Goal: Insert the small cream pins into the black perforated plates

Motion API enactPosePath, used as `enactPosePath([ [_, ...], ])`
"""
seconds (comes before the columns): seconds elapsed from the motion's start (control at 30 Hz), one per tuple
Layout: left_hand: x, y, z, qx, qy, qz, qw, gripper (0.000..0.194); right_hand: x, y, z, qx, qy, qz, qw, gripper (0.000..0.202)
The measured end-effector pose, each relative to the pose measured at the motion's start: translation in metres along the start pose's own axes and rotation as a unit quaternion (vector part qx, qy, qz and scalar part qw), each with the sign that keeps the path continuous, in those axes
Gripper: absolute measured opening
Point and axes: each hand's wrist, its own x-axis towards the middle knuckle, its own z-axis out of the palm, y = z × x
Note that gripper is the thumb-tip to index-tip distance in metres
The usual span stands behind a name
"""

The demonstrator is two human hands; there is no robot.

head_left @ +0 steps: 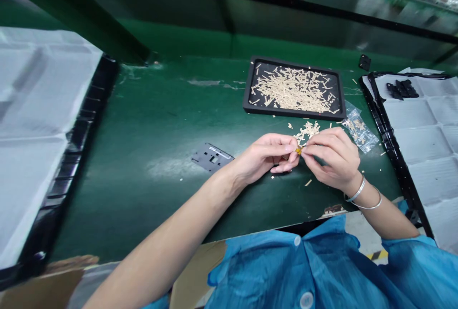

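Note:
Both hands meet over the green table, right of the middle. My left hand (270,156) is closed, thumb and forefinger pinching a tiny yellow-amber piece (298,150). From the other side, the fingertips of my right hand (332,156) pinch at the same piece. Its exact kind is too small to make out. Just beyond the fingers lies a small heap of cream-coloured strips (308,130). A flat black plate with cut-outs (212,157) rests on the table beside my left forearm. Something dark under the left fingers is mostly hidden.
A black tray (246,94) full of cream strips stands behind the hands. Right of it lies a clear plastic bag (360,130). Black-edged trays with white lining flank the table, one left (32,108), one right (422,142) holding several black parts (402,89). Another black part (365,62) lies farther back.

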Motion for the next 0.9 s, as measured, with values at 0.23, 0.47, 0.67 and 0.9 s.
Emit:
enactPosePath([
  [0.23,0.003,-0.006,0.001,0.058,0.069,0.076,0.993,0.042,0.005,-0.005,-0.001,0.245,-0.025,0.296,0.923,0.011],
  [0.47,0.003,-0.01,-0.004,0.07,0.05,0.066,0.994,0.041,0.009,0.004,-0.002,0.519,-0.115,0.499,0.685,0.026],
  [0.67,0.003,-0.008,-0.005,0.066,0.006,0.058,0.996,0.035,0.007,0.007,0.0,0.549,-0.131,0.523,0.639,0.029],
  [0.9,0.007,-0.003,-0.006,0.148,0.04,0.055,0.987,0.038,0.006,0.008,0.002,0.553,-0.134,0.526,0.632,0.027],
])
